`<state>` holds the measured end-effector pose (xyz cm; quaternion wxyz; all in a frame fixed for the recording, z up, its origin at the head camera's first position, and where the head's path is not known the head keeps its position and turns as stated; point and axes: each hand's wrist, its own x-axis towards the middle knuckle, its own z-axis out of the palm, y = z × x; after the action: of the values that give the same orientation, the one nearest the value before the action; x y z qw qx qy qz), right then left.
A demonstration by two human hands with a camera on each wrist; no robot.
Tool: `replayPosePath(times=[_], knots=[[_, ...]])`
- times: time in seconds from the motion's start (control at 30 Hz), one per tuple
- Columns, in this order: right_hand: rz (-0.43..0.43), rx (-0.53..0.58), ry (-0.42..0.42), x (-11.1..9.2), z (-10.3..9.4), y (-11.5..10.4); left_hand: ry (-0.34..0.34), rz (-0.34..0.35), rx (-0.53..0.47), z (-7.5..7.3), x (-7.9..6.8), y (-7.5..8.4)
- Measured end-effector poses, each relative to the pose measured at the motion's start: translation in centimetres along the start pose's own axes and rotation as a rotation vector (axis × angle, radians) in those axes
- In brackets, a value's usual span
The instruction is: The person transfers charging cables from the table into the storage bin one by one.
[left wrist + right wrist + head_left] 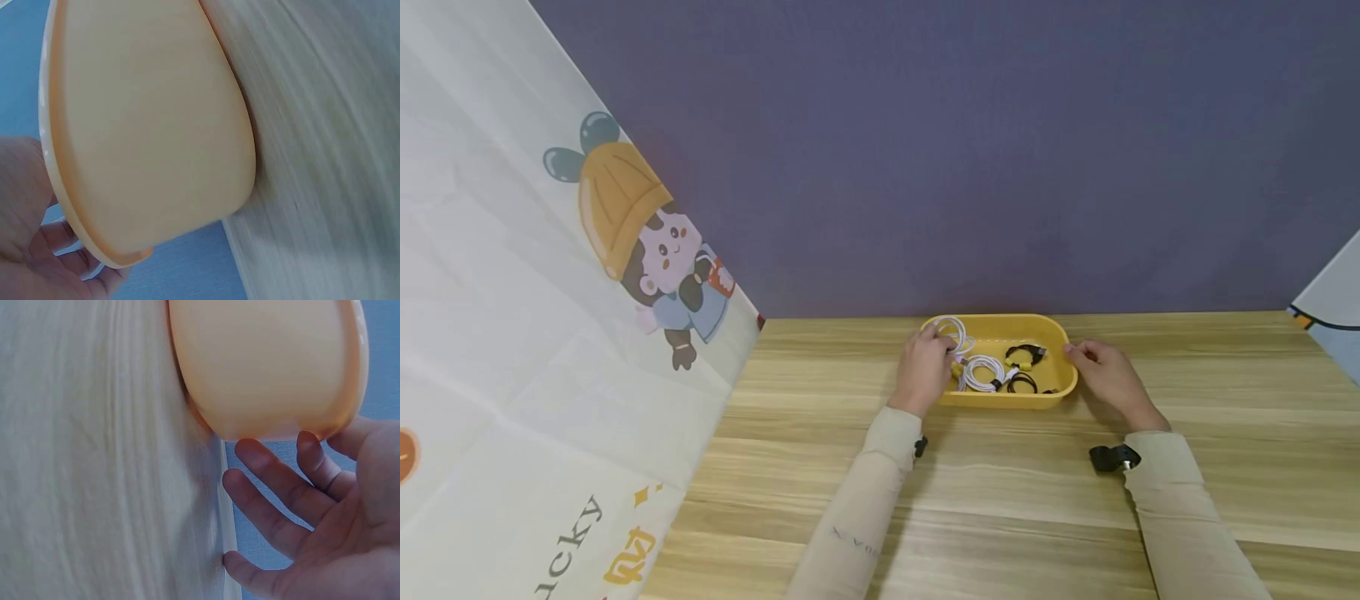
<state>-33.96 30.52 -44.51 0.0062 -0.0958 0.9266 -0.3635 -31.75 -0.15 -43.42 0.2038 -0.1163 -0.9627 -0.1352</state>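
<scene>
A shallow yellow plastic tray (1007, 401) stands on the wooden table near its back edge. Inside lie a coiled white cable (983, 373), a black cable with a yellow tie (1036, 353) and a small black coiled cable (1022, 383). My left hand (922, 369) reaches over the tray's left end, its fingers curled at a looped white cable (957, 331); the tray wall hides the fingertips in the left wrist view. At the other end, my right hand (1107, 375) holds the rim between thumb and finger, with other fingers spread below.
A dark blue-grey panel (1000, 158) rises behind the table (1000, 500). To the left hangs a white sheet (490, 292) printed with a cartoon figure. A printed white piece (1333, 292) shows at the far right. Black straps sit at both wrists.
</scene>
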Motion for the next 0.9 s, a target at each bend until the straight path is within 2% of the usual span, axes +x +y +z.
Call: replayPosePath(times=[0.27,0.57,0.9], knots=[[0.002,0.0,0.004,-0.1,0.0,-0.1,-0.071,0.0,0.074,0.1,0.6,-0.2],[0.013,0.001,-0.004,0.0,0.0,-0.1,-0.082,0.022,0.151,0.4,1.0,-0.3],[-0.007,-0.003,0.003,0.1,0.0,0.0,-0.162,0.022,0.221,0.7,1.5,-0.2]])
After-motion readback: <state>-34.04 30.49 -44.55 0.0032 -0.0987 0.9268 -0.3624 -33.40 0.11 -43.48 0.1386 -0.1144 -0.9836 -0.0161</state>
